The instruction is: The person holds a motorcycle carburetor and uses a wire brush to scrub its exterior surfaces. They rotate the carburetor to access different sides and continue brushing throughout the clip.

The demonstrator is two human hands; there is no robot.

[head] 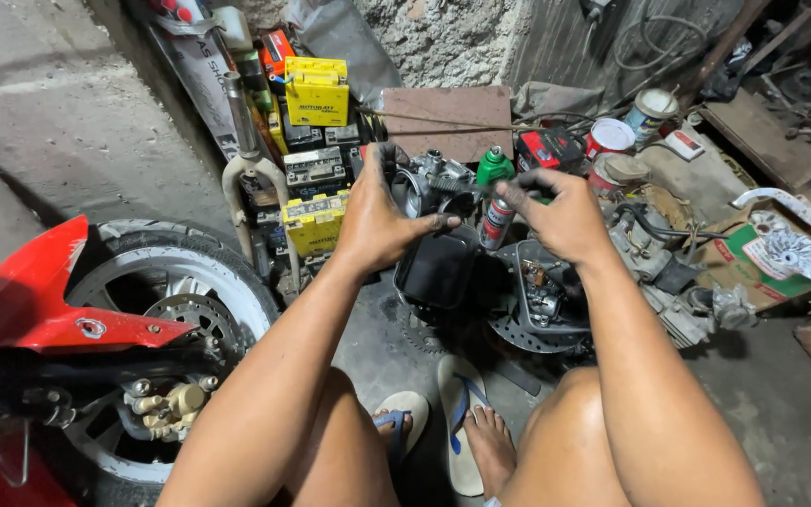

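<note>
My left hand (379,221) grips a grey metal carburetor (436,180), holding it up at chest height. My right hand (560,218) is closed around a spray can with a green cap (496,171), just right of the carburetor, its greasy fingers wrapped over the can's upper body. Below both hands sits a black plastic tub (436,268) on the floor, and next to it a dark tray of small engine parts (543,291).
A motorcycle front wheel (157,282) with red fender (44,305) and brake caliper stands at left. Yellow and black batteries (316,91) are stacked against the wall. Paint tins (609,138), an engine block (668,272) and scrap lie at right. My sandalled feet (481,432) rest below.
</note>
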